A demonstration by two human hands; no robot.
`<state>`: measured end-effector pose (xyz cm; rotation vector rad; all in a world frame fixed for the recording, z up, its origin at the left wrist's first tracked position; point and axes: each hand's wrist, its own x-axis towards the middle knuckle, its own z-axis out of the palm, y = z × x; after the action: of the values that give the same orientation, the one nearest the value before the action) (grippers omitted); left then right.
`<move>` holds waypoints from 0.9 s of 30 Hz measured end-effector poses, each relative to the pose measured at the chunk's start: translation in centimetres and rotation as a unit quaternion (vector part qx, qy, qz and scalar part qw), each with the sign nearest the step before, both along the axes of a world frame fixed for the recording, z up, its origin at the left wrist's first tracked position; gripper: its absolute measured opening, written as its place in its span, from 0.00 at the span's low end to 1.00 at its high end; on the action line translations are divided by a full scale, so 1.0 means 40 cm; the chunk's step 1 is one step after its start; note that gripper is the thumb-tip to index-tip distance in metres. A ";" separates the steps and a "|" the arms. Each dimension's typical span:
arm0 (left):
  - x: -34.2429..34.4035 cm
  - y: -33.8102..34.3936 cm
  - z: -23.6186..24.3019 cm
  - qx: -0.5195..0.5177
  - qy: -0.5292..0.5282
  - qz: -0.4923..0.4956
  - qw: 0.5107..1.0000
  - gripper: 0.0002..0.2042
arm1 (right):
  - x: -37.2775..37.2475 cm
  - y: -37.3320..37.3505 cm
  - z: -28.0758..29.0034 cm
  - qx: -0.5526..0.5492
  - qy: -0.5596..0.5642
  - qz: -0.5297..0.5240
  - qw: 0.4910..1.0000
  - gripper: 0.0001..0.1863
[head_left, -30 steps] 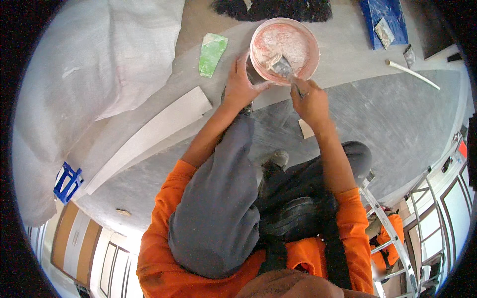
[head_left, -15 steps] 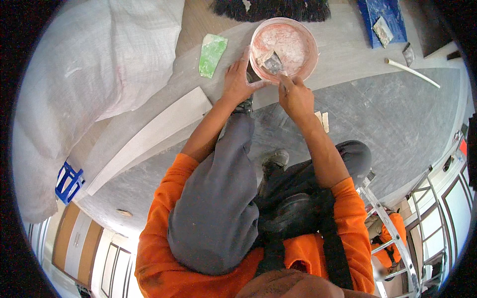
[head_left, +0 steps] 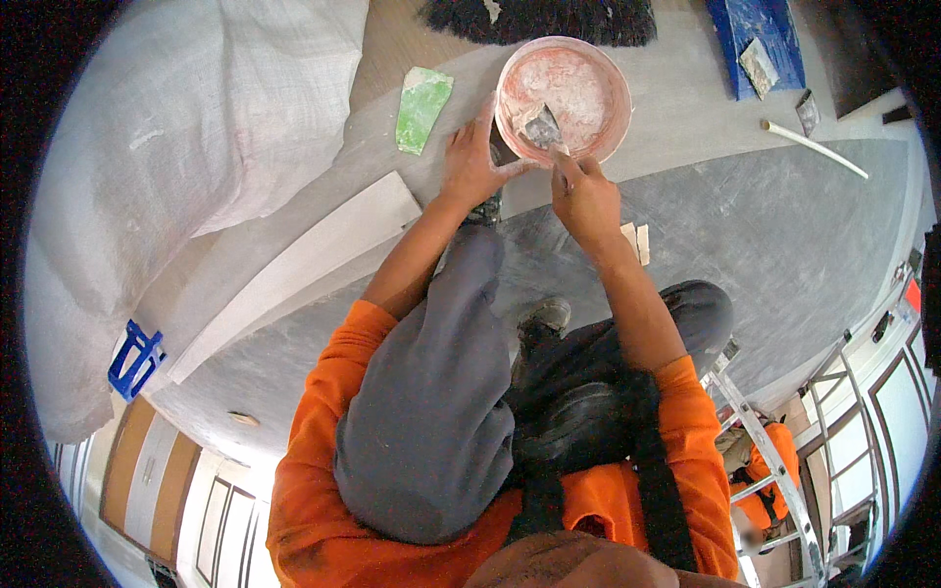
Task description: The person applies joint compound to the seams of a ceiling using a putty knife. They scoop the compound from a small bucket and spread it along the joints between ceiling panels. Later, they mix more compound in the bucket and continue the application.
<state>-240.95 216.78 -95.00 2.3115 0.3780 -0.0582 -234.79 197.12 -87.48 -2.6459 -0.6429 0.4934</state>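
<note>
A round white bucket [head_left: 504, 71], coated inside with pinkish-white powdery plaster [head_left: 569, 86], stands on the floor ahead of me. My left hand [head_left: 472, 169] steadies it from the near left, its thumb and fingers spread around the outer wall. In my right hand [head_left: 588, 201] is the handle of a putty knife [head_left: 542, 129]. The metal blade is inside the bucket at the near left, with a pale lump on it. Left of the bucket lies a green and white broken piece of board [head_left: 423, 110].
A black broom head [head_left: 539, 22] lies beyond the bucket, a blue dustpan [head_left: 755, 44] at far right. Nearby is a white tube [head_left: 814, 147]. White sheeting [head_left: 225, 108] and a long pale strip [head_left: 304, 274] are left. A person [head_left: 769, 465] is behind the ladder [head_left: 774, 461].
Hardly anything differs. The putty knife has shifted very slightly within the bucket, and the whole view has moved a little; both hands keep their holds.
</note>
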 end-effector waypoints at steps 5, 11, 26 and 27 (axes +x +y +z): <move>0.000 0.002 -0.003 0.028 -0.016 -0.011 0.999 0.62 | 0.071 0.062 -0.035 0.045 -0.029 -0.003 0.999 0.16; -0.008 0.002 -0.009 0.030 -0.020 0.001 0.999 0.61 | 0.062 0.006 -0.006 0.096 0.022 -0.010 0.995 0.16; -0.004 -0.011 0.027 0.014 0.004 0.013 1.000 0.60 | 0.086 -0.077 0.054 0.141 0.034 -0.077 0.986 0.16; -0.011 -0.017 0.028 0.007 -0.020 0.019 1.000 0.60 | 0.081 -0.090 0.069 0.144 0.047 -0.092 0.984 0.17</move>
<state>-241.39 216.11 -93.89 2.3139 0.4029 0.0096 -231.55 193.50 -84.72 -2.3636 -0.4014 0.4315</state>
